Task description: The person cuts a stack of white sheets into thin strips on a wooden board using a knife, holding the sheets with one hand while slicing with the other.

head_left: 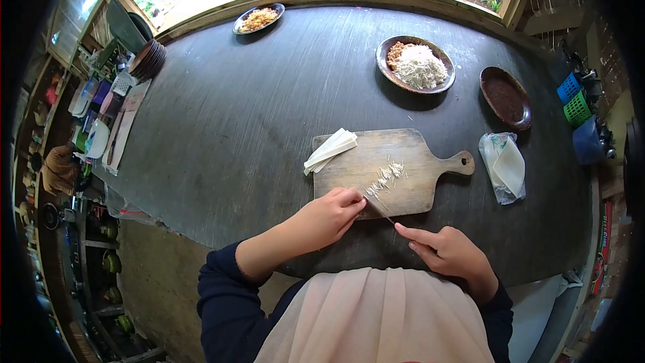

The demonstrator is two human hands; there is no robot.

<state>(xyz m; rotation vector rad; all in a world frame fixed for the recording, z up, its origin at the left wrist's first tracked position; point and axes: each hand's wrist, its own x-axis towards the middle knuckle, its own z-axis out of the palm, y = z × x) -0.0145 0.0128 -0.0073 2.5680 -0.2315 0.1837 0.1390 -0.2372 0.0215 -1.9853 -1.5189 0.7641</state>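
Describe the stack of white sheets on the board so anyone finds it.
Start at the dark table, then the wooden cutting board. The stack overhangs its far left corner: whole sheets, unlike the thin cut strips mid-board.

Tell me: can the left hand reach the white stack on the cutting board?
Probably yes: the white stack lies just beyond the left hand, with only bare cutting board between them.
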